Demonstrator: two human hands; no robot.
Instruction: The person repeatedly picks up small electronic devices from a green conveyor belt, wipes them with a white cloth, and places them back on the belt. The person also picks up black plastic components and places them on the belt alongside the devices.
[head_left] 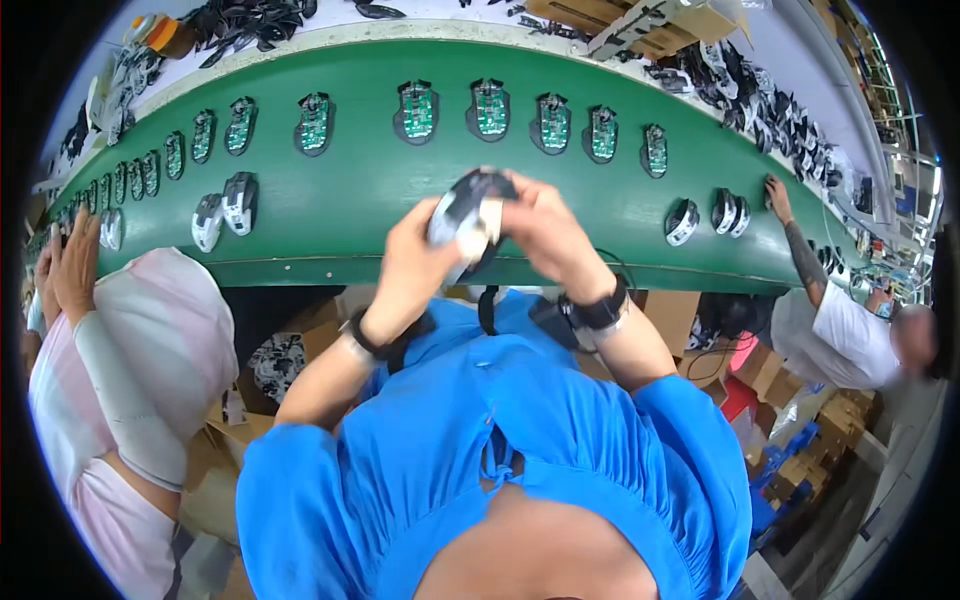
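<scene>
Above the near edge of the green belt, both my hands are closed round one computer mouse (462,205) with a dark and pale grey shell. My left hand (412,262) grips its left and near side. My right hand (555,235) holds the right side, its fingers blurred and bent over the top. Pale coverings show on fingertips at the near end of the mouse. Beyond my hands, open mouse bases with green circuit boards (489,108) lie in a row. To the left rest two closed mice (240,203), apart from my hands.
A co-worker's hands (75,262) are at the belt (370,205) on the left; another's tattooed arm (800,250) reaches it on the right. Several closed mice (682,222) lie there. Dark shell parts (770,110) are heaped on the far shelf. Cardboard boxes (670,318) stand below the belt.
</scene>
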